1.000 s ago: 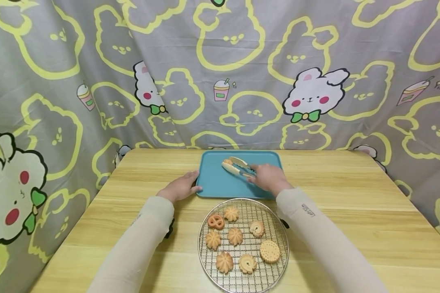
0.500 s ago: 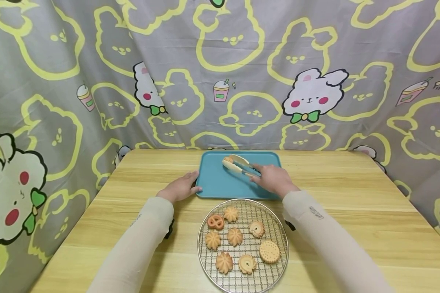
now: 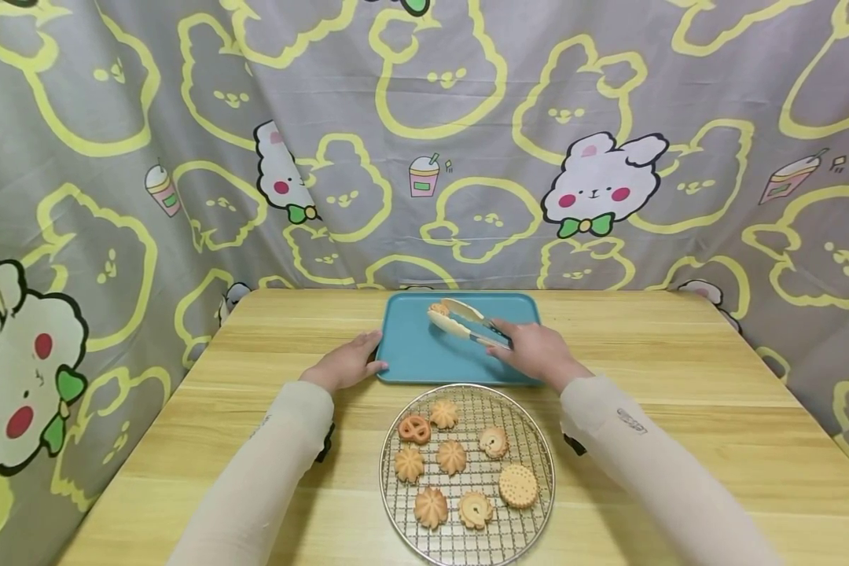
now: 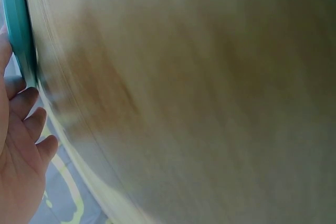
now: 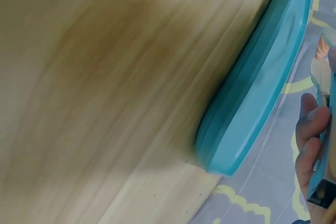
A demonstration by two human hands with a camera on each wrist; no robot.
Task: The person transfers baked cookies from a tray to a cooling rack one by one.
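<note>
In the head view, my right hand (image 3: 538, 351) grips the tongs (image 3: 460, 324) by their handles. Their beige tips lie around a small brown cookie (image 3: 439, 309) over the back left of the blue tray (image 3: 424, 355); whether the cookie touches the tray I cannot tell. The right wrist view shows my fingers (image 5: 310, 158) curled round the tongs beside the tray rim (image 5: 247, 98). My left hand (image 3: 344, 362) rests against the tray's left edge, thumb near its front corner. In the left wrist view, the left hand (image 4: 21, 156) has loosely bent fingers beside the teal rim (image 4: 20, 24).
A round wire cooling rack (image 3: 460, 481) stands in front of the tray. On it lie several cookies, among them a pretzel-shaped cookie (image 3: 414, 429) and a round dotted cookie (image 3: 518, 486). The wooden table (image 3: 651, 354) ends at a patterned curtain (image 3: 467, 220).
My right hand has shifted a little right and towards me, and the tongs' handles with it. The tips remain around the cookie. My left hand stays at the tray's edge.
</note>
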